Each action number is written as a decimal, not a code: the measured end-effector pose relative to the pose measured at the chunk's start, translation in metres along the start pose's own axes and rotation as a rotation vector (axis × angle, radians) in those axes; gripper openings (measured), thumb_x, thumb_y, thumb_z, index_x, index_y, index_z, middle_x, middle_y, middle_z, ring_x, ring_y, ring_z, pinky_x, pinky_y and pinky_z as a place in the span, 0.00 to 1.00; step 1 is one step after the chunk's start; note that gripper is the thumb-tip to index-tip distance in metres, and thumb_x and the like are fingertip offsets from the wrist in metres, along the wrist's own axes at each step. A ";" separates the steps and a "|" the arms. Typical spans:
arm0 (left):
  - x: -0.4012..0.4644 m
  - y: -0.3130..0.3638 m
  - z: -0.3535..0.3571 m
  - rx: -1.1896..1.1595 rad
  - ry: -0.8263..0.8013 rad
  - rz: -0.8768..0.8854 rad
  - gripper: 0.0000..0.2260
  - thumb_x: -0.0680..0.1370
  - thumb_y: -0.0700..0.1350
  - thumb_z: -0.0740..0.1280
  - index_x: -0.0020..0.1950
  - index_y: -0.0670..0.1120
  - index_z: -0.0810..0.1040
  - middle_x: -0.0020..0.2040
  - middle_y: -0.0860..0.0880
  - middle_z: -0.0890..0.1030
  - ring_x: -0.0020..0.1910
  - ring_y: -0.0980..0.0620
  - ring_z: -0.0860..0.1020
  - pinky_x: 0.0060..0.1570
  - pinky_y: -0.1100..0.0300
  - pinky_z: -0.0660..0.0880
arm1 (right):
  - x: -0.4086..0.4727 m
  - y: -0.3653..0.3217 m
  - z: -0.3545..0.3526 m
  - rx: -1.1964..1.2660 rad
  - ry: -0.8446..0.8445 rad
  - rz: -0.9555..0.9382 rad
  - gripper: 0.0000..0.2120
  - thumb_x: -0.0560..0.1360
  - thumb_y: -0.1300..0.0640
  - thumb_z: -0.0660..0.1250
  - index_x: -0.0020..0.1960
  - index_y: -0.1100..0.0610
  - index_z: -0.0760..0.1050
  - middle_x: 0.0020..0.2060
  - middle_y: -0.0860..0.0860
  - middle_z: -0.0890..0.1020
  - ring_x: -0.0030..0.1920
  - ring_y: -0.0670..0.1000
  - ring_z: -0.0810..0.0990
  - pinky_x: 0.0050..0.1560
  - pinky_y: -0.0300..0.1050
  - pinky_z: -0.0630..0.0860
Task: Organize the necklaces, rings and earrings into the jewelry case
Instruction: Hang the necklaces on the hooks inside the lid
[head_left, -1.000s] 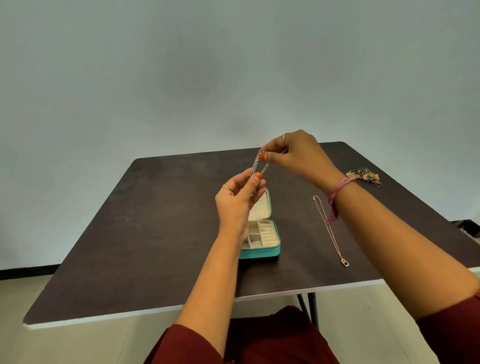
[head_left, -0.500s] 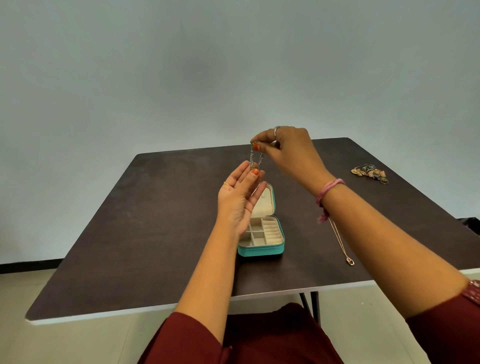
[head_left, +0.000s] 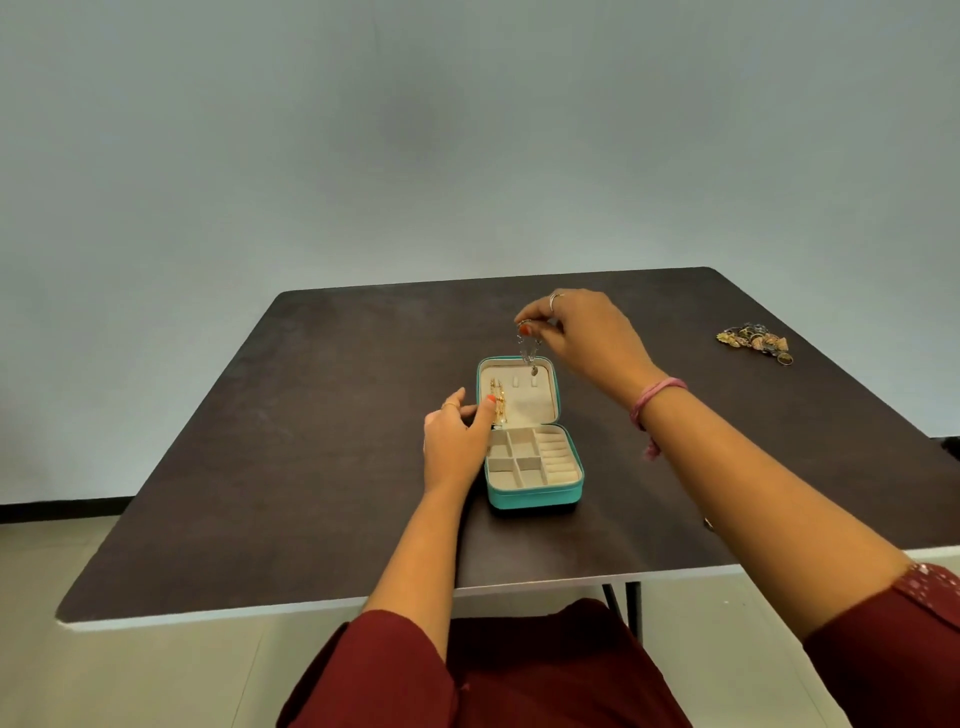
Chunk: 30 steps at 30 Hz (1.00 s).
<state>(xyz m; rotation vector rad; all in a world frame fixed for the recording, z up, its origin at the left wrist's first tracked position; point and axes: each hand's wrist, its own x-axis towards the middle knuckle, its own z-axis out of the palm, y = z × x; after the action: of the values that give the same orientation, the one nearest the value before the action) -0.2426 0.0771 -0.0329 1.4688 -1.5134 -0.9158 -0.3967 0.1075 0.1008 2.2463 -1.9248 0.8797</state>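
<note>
A teal jewelry case (head_left: 535, 497) lies open mid-table, its cream lid leaning back and its tray of small compartments facing me. A gold necklace (head_left: 499, 401) hangs inside the lid at the left. My right hand (head_left: 582, 332) pinches a silver necklace (head_left: 527, 353) by its top, and the chain dangles doubled over the lid's upper edge. My left hand (head_left: 457, 441) rests at the case's left side, thumb touching the lid's left rim near the gold necklace. Another gold necklace on the table is almost fully hidden under my right forearm.
A small heap of rings and earrings (head_left: 756, 339) lies near the dark table's (head_left: 311, 467) far right edge. The table's front edge runs just beyond my lap. A pale wall stands behind.
My left hand dropped from under the silver necklace to the case's left side. My right hand carried the chain lower, over the open lid.
</note>
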 end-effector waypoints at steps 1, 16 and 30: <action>0.000 -0.001 0.000 0.019 -0.002 0.005 0.24 0.77 0.57 0.64 0.69 0.45 0.71 0.57 0.50 0.81 0.66 0.54 0.70 0.64 0.55 0.67 | -0.001 0.001 0.002 -0.004 0.001 -0.004 0.10 0.78 0.56 0.64 0.56 0.52 0.81 0.50 0.49 0.82 0.51 0.50 0.79 0.48 0.44 0.75; -0.010 0.004 -0.017 -0.356 -0.056 0.045 0.18 0.76 0.42 0.70 0.66 0.44 0.75 0.57 0.49 0.82 0.51 0.61 0.80 0.48 0.68 0.78 | -0.023 0.008 0.037 -0.216 -0.029 -0.079 0.13 0.80 0.51 0.60 0.61 0.50 0.78 0.53 0.51 0.82 0.51 0.52 0.76 0.46 0.47 0.73; -0.013 0.006 -0.020 -0.431 -0.065 0.078 0.15 0.75 0.40 0.71 0.62 0.44 0.78 0.53 0.51 0.83 0.51 0.63 0.81 0.45 0.70 0.76 | -0.022 0.010 0.054 -0.430 0.103 -0.155 0.12 0.69 0.58 0.75 0.52 0.54 0.82 0.44 0.54 0.80 0.42 0.55 0.77 0.39 0.46 0.63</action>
<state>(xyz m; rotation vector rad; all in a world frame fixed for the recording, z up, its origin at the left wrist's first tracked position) -0.2267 0.0915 -0.0202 1.0714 -1.3060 -1.1662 -0.3865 0.1038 0.0424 2.0167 -1.6724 0.4924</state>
